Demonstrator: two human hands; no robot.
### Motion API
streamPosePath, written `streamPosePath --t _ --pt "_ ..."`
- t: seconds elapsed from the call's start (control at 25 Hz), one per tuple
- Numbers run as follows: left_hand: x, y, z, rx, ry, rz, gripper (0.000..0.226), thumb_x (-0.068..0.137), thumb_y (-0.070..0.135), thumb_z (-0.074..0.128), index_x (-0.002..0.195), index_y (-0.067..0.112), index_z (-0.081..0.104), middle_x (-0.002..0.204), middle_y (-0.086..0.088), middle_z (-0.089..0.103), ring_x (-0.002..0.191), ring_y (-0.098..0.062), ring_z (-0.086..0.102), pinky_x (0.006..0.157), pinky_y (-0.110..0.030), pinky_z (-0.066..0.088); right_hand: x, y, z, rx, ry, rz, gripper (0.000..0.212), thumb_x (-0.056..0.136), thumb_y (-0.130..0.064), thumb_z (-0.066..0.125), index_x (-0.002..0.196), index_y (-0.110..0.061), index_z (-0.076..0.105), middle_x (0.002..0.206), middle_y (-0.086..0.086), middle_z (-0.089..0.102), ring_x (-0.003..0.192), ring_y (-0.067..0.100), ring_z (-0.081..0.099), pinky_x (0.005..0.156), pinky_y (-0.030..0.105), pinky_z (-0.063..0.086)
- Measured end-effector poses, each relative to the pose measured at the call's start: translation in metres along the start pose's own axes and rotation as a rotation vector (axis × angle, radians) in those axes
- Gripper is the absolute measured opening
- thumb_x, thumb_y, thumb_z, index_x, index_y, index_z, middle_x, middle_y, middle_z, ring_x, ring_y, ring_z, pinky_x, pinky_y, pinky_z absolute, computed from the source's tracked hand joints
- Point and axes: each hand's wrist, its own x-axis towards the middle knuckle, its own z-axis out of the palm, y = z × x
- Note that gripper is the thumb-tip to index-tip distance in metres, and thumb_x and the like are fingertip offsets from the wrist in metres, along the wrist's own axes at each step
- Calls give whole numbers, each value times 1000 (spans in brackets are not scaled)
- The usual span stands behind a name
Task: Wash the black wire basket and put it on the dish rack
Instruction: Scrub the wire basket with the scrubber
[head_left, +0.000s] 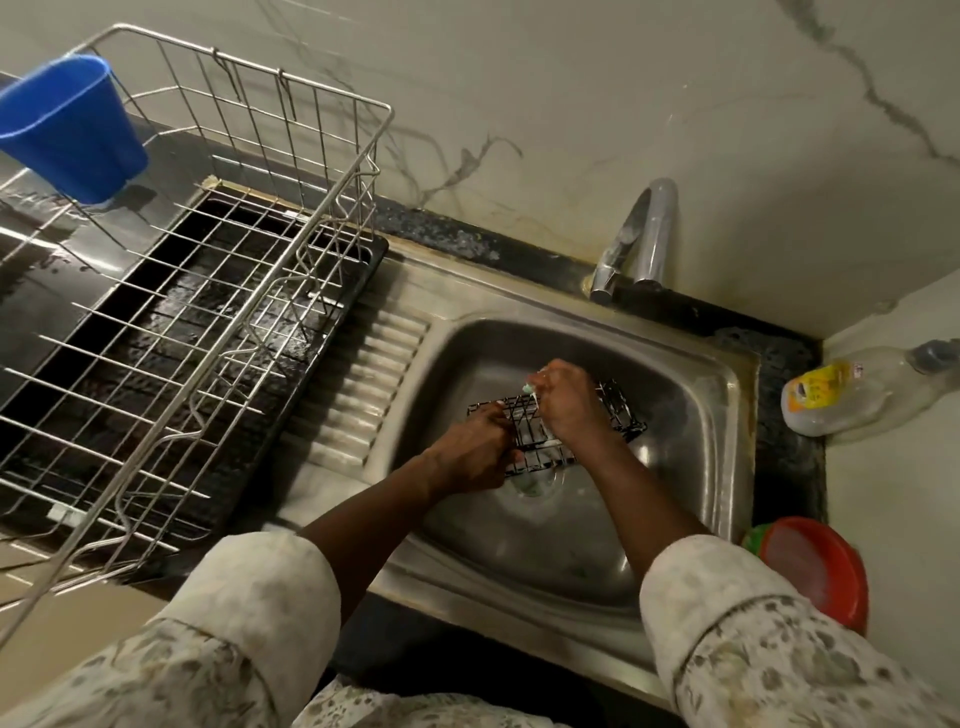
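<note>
The black wire basket (621, 408) is held low inside the steel sink (701, 467), just above the drain and clear of the dish rack (208, 291), which stands at nine o'clock from the basin on a black drip tray (156, 322). The basket's near left edge is gripped by the left hand (470, 457), its fingers curled round the wires. The right hand (569, 400) is closed into a fist over the basket's top, and a small pale green thing, possibly a scrub pad (530, 387), is pinched in it, though motion blur leaves this uncertain. A chrome tap (636, 244) is seen at twelve o'clock, a plastic bottle (852, 397) at three o'clock and a red container (815, 569) at five o'clock. A blue cup (67, 127) is hung on the rack's far left rim.
</note>
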Motion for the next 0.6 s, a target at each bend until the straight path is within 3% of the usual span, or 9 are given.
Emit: streamPosePath --t 0.08,0.2,0.28,0.36,0.48,0.6 --pt "-4 6 -7 -64 38 24 42 92 48 46 119 23 67 132 1 60 134 -21 47 109 -36 42 -15 6 -3 -64 -20 -54 28 82 8 62 97 -11 77 86 9 63 76 20 56 70 26 47" --pt "-13 21 -30 -165 152 106 19 87 25 64 97 11 72 107 -13 71 115 -35 59 107 -43 46 -63 16 -4 2 79 -167 25 80 6 62 92 -8 79 83 12 71 77 28 65 73 31 52" --pt "-15 30 -43 -153 243 219 11 79 10 75 89 7 72 96 -15 72 104 -36 62 105 -36 45 -81 20 -5 44 138 -185 27 75 2 58 90 -7 79 80 12 71 72 29 66 70 32 55" --pt "-14 30 -43 -123 279 256 17 78 8 77 94 6 74 100 -15 73 107 -34 60 105 -30 37 -70 16 -7 67 167 -109 31 77 5 57 98 -6 77 86 13 68 72 27 63 68 29 52" --pt "-14 29 -45 -124 190 211 24 86 15 66 109 9 73 114 -13 71 121 -32 55 113 -33 33 -36 8 -8 81 133 73 42 89 10 57 124 -11 69 104 9 58 79 15 53 64 18 41" --pt "-18 34 -48 -153 275 225 11 76 3 78 85 5 72 94 -14 72 107 -30 57 102 -33 38 -18 16 -3 -29 5 46 40 85 9 62 115 -15 73 101 6 60 80 11 47 67 17 37"
